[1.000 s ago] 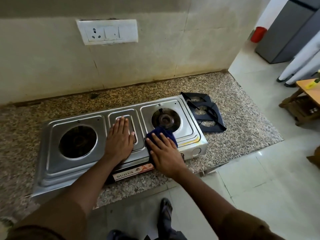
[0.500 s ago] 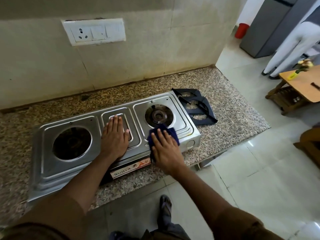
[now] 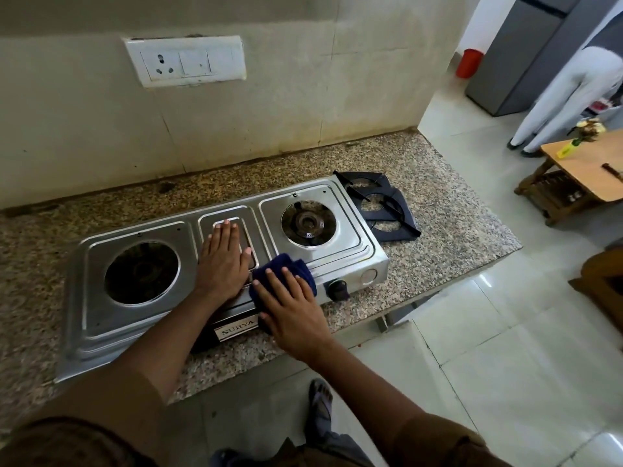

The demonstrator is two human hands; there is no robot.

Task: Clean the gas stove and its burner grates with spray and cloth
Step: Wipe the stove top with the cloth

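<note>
A steel two-burner gas stove (image 3: 101, 318) sits on a speckled granite counter (image 3: 438, 210). My left hand (image 3: 222, 261) lies flat, fingers together, on the stove's middle panel. My right hand (image 3: 290, 311) presses a dark blue cloth (image 3: 286, 266) on the stove's front edge, below the right burner (image 3: 308, 224). The left burner opening (image 3: 141, 273) is dark. Two black burner grates (image 3: 384, 210) lie stacked on the counter just right of the stove. No spray bottle is in view.
A black knob (image 3: 338, 289) sticks out at the stove's front right. A switch plate (image 3: 185, 60) is on the wall behind. On the tiled floor to the right stand a wooden table (image 3: 580, 173), a person's white-clad legs (image 3: 556, 106), a grey fridge (image 3: 526, 59) and a red bin (image 3: 469, 63).
My right hand with the cloth has slid left along the stove's front edge, uncovering the knob. My left hand stays flat on the middle panel. The camera view has shifted.
</note>
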